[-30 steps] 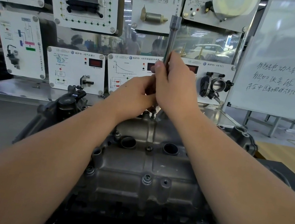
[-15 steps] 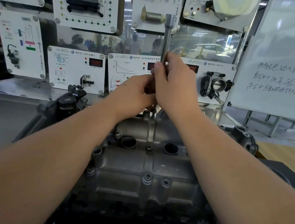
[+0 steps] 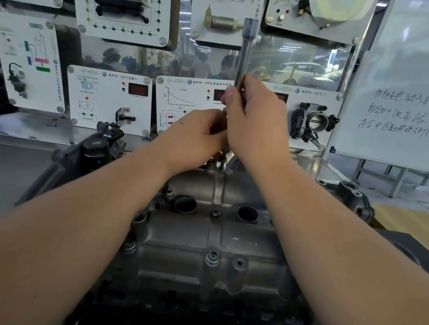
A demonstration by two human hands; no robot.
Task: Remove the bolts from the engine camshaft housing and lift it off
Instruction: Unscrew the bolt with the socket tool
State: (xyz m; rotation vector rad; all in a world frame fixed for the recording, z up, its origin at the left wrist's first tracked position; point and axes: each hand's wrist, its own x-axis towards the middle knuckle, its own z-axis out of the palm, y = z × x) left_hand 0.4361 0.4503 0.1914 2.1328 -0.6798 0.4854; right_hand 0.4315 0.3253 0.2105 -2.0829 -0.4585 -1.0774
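The right hand (image 3: pixel 257 124) has its grip closed round the long socket extension (image 3: pixel 244 53), held upright. The left hand (image 3: pixel 197 138) pinches lower down, apparently at the tool's foot, though its fingers are hidden. Below them a bolt (image 3: pixel 222 160) stands proud at the far edge of the camshaft housing (image 3: pixel 210 244), which sits on the engine. This looks like the unbolting step; next, lift this bolt clear. Another bolt (image 3: pixel 212 256) remains seated nearer; two round wells (image 3: pixel 247 213) look empty.
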